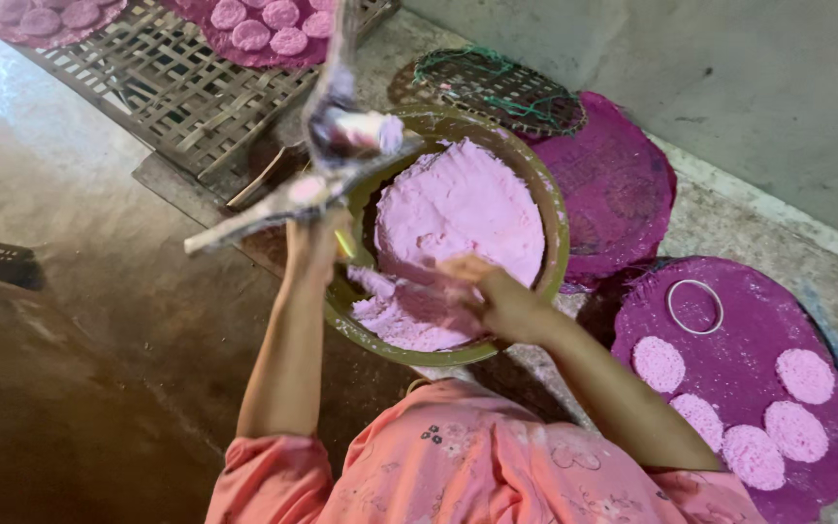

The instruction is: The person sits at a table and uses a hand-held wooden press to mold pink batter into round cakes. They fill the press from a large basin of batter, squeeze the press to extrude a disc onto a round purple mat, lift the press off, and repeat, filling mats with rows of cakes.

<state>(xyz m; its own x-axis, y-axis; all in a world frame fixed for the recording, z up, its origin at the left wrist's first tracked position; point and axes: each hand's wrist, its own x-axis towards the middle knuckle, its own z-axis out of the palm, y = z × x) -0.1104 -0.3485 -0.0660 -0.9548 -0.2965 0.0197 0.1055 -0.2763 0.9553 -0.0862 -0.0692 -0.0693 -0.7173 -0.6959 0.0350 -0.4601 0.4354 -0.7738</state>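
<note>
A wide olive-green bowl (557, 223) on the ground holds a big mass of pink dough (458, 204). My right hand (497, 296) reaches into the bowl's near side, fingers pressed into the dough. At the bowl's left rim, my left hand (314, 243) grips a long grey tool (341, 136) smeared with pink dough. The tool is lifted above the rim and blurred. Pink sleeves show at the bottom.
A round purple mat (729, 378) at the right carries several flat pink discs and a metal ring (695, 306). Another purple mat (623, 184) lies behind the bowl under a round wire rack (497, 87). A bamboo lattice tray (167, 92) with more discs sits top left.
</note>
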